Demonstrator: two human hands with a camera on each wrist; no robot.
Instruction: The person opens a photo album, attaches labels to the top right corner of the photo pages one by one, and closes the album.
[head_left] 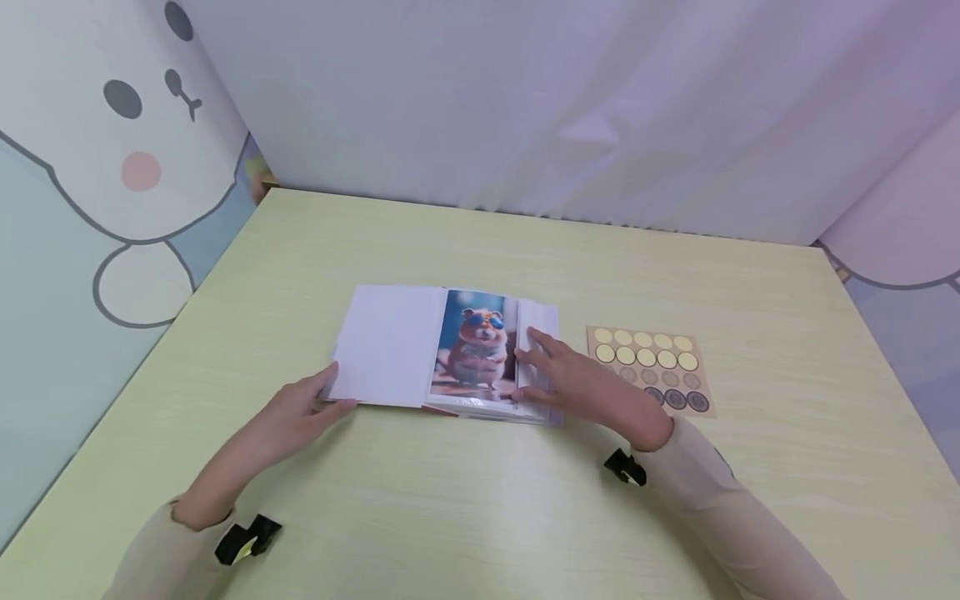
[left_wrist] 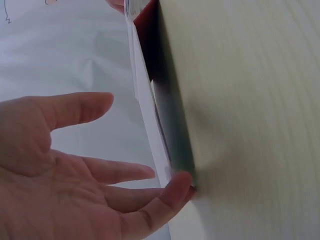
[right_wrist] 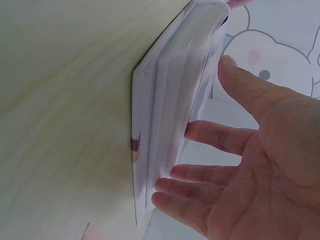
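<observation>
A photo album [head_left: 390, 346] lies open on the table, its blank white inside cover to the left. On its right-hand page shows a picture [head_left: 476, 346] of a hamster in sunglasses. My left hand [head_left: 296, 414] is at the cover's lower left corner, fingertips at the edge; in the left wrist view its thumb stands apart from the cover [left_wrist: 150, 110]. Across the album's right side reaches my right hand [head_left: 573, 379], its fingertips touching the edges of the stacked pages [right_wrist: 172, 105], fingers fairly straight and spread.
Right of the album lies a brown sheet of round stickers [head_left: 648, 367], partly behind the right forearm. A black wrist strap piece [head_left: 247, 539] sits at the left sleeve, another [head_left: 626, 468] at the right. A pale curtain [head_left: 525, 108] hangs behind the table [head_left: 450, 242].
</observation>
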